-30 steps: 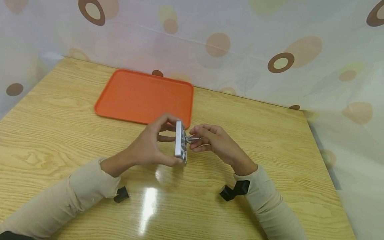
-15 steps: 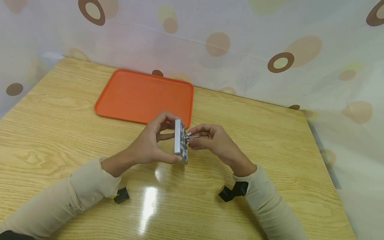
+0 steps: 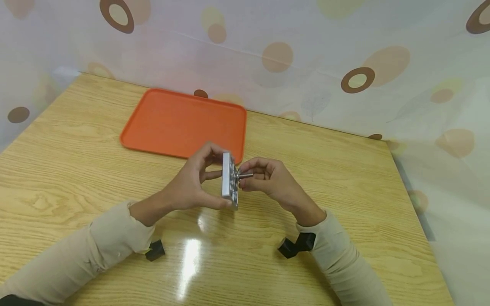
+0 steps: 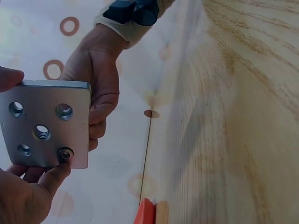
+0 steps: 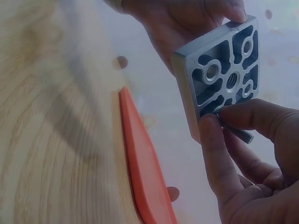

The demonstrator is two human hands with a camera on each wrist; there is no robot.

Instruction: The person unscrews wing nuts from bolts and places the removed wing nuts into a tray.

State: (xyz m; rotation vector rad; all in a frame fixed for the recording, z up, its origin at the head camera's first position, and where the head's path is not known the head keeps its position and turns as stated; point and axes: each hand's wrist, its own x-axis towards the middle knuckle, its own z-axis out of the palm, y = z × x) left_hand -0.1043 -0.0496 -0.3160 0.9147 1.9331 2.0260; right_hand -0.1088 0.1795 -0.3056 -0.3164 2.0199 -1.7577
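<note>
We held metal plate (image 3: 226,176) upright above worktop (image 3: 337,170); left hand (image 3: 186,185) gripped opposite edges, one fingertip by head of bolt (image 5: 240,134), likely bracing it; right hand (image 3: 274,178) pinched bolt between fingers beside ribbed face, presumably for steadiness.

I had room to pass over the table (image 3: 356,182) right of the right hand (image 3: 274,180); leftward, bolt (image 5: 241,134) and plate (image 3: 226,176) blocked me, and the sheet (image 3: 306,76) closed the back.
</note>
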